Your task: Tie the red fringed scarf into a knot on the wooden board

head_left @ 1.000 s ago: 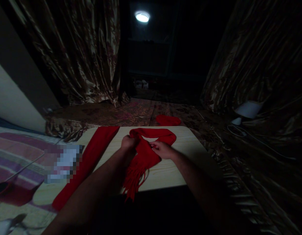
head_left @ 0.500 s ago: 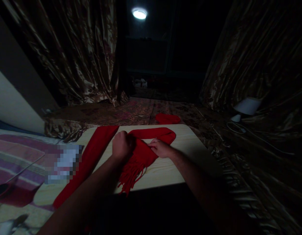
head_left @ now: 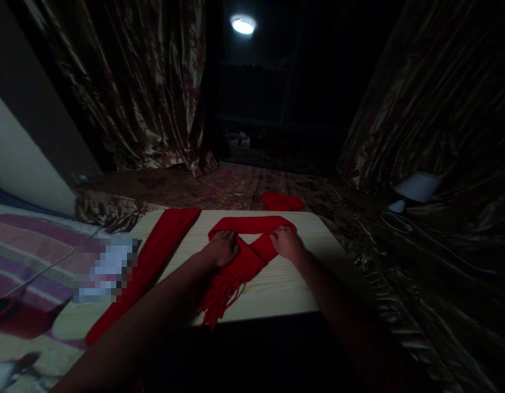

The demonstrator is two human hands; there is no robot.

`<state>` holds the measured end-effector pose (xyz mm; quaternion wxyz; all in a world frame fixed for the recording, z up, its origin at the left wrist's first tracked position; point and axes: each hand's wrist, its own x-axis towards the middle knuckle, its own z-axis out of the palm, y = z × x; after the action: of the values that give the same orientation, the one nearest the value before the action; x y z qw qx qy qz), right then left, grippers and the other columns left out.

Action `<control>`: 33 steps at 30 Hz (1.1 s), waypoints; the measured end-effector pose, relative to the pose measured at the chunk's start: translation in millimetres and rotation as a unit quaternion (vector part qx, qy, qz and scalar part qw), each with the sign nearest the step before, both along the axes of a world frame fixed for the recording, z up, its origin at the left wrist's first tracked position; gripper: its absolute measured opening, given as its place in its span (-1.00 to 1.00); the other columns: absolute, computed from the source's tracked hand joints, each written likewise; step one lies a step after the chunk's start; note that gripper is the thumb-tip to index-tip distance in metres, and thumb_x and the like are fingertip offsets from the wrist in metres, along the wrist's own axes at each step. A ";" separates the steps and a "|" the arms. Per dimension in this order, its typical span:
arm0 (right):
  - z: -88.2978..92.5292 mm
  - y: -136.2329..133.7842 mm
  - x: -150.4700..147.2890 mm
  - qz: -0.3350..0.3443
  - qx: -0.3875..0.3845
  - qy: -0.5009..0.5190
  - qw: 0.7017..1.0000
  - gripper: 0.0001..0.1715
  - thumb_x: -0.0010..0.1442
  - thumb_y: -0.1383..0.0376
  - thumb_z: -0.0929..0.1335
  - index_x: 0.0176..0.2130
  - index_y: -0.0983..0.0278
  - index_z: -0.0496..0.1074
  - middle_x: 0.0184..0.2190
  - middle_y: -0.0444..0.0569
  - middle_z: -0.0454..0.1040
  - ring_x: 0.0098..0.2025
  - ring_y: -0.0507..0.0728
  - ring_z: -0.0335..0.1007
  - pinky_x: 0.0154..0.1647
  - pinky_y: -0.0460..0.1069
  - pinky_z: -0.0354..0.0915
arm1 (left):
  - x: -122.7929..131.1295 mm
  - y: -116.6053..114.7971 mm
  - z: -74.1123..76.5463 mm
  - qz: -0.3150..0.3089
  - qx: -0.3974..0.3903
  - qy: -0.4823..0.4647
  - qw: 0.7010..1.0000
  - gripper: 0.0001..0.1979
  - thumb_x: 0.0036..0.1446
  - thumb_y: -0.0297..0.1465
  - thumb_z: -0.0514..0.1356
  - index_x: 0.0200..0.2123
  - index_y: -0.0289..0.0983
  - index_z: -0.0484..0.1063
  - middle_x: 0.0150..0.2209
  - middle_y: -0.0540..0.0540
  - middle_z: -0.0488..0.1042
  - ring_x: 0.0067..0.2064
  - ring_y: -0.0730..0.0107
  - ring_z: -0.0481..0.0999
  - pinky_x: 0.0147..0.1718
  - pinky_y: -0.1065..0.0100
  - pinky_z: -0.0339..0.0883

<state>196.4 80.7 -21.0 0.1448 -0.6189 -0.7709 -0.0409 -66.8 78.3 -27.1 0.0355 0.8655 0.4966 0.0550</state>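
Note:
A red scarf (head_left: 248, 261) with a fringed end lies on the pale wooden table (head_left: 277, 286), bent into a loop whose ends cross. My left hand (head_left: 224, 248) rests palm down on the loop's left side, its fingers stretched out over the cloth. At the right bend, my right hand (head_left: 288, 242) has its fingers curled on the scarf. To the left, a long flat strip of red cloth (head_left: 160, 248) runs from the far table edge to the near one. My left forearm covers part of the space beside it.
Behind the table lies a bunched red cloth (head_left: 283, 201). A white lamp (head_left: 418, 186) with a cord stands at the right. Striped bedding (head_left: 27, 240) and a red container (head_left: 25, 322) are at the left. Patterned curtains (head_left: 154, 82) flank the dark window.
My left hand has gone from a raised pinch to lying flat on the scarf. My right hand has shifted right to the bend. The crossing opening looks smaller, and the view has tilted slightly.

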 end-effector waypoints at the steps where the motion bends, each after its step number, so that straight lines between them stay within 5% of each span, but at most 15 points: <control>1: -0.4 2.6 3.5 0.009 -0.014 -0.018 1.000 -0.60 0.35 0.21 0.25 -0.08 0.39 0.56 -0.05 0.21 0.55 0.06 0.23 0.39 0.17 0.04 0.18 | 0.8 3.0 -1.2 0.000 -0.014 0.002 1.000 -0.37 0.34 -0.19 -0.10 0.30 -0.50 0.20 0.32 -0.44 0.24 0.36 -0.04 0.19 0.31 0.11 -0.01; 10: -17.2 0.2 20.2 0.011 -0.036 -0.097 0.995 -0.20 0.37 -0.03 0.16 0.34 0.45 0.23 0.26 0.31 0.31 0.30 0.32 0.20 0.30 0.11 0.10 | 16.1 39.5 -13.7 0.124 -0.004 -0.093 0.988 -0.15 0.23 -0.06 0.02 0.39 -0.54 -0.04 0.38 -0.48 0.09 0.39 -0.10 0.11 0.30 0.14 0.02; 12: -17.1 -3.8 21.8 0.010 -0.044 -0.110 0.993 -0.18 0.37 -0.05 0.15 0.36 0.45 0.20 0.27 0.31 0.31 0.30 0.34 0.21 0.30 0.13 0.11 | 20.3 44.3 -15.5 0.133 0.001 -0.089 0.987 -0.19 0.21 -0.06 0.05 0.35 -0.52 0.06 0.35 -0.47 0.16 0.36 -0.13 0.16 0.28 0.12 0.04; 16: -7.3 -11.6 19.8 0.015 -0.046 -0.124 0.991 -0.20 0.35 -0.02 0.18 0.32 0.48 0.25 0.23 0.34 0.35 0.26 0.36 0.27 0.28 0.17 0.15 | 25.1 49.5 -17.9 0.164 0.032 -0.082 0.983 -0.41 0.20 -0.11 0.07 0.11 -0.47 0.35 0.12 -0.45 0.42 0.21 -0.11 0.35 0.22 0.12 0.14; 21: 6.6 -17.3 11.3 0.064 -0.031 -0.079 0.994 -0.47 0.31 0.14 0.26 0.11 0.37 0.49 0.09 0.22 0.51 0.14 0.29 0.41 0.20 0.12 0.26 | 19.3 57.3 -13.9 0.204 0.013 -0.148 0.968 -0.55 0.19 -0.24 0.12 0.04 -0.41 0.41 0.09 -0.41 0.47 0.15 -0.05 0.44 0.13 0.19 0.26; 25: 0.2 -19.1 9.3 0.166 -0.025 -0.024 0.985 -0.31 0.28 0.11 0.30 0.27 0.41 0.35 0.28 0.19 0.33 0.30 0.26 0.25 0.34 0.09 0.15 | 9.7 64.8 -6.3 0.215 -0.014 -0.165 0.962 -0.59 0.23 -0.29 0.08 0.08 -0.34 0.41 0.06 -0.31 0.53 0.08 0.10 0.52 0.01 0.29 0.36; 28: -5.0 -22.4 9.0 0.177 -0.022 -0.021 0.984 -0.24 0.25 0.12 0.32 0.32 0.44 0.27 0.35 0.22 0.21 0.37 0.28 0.14 0.38 0.13 0.07 | 6.6 66.5 -4.3 0.214 -0.025 -0.156 0.964 -0.58 0.22 -0.24 0.10 0.07 -0.32 0.44 0.05 -0.29 0.55 0.07 0.11 0.53 -0.01 0.29 0.37; 33: -5.2 -28.8 0.0 0.176 -0.011 -0.032 0.984 -0.22 0.33 0.04 0.26 0.41 0.26 0.13 0.44 0.08 0.01 0.46 0.28 -0.12 0.42 0.20 -0.07 | 11.0 55.2 -7.7 0.213 -0.016 -0.097 0.972 -0.41 0.22 -0.05 0.04 0.07 -0.38 0.47 0.16 -0.43 0.43 0.23 -0.20 0.35 0.18 -0.03 0.18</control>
<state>196.4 51.8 -26.2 0.1179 -0.4732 -0.8727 -0.0256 -55.8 133.5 -34.8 0.0848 0.7298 0.6644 0.1373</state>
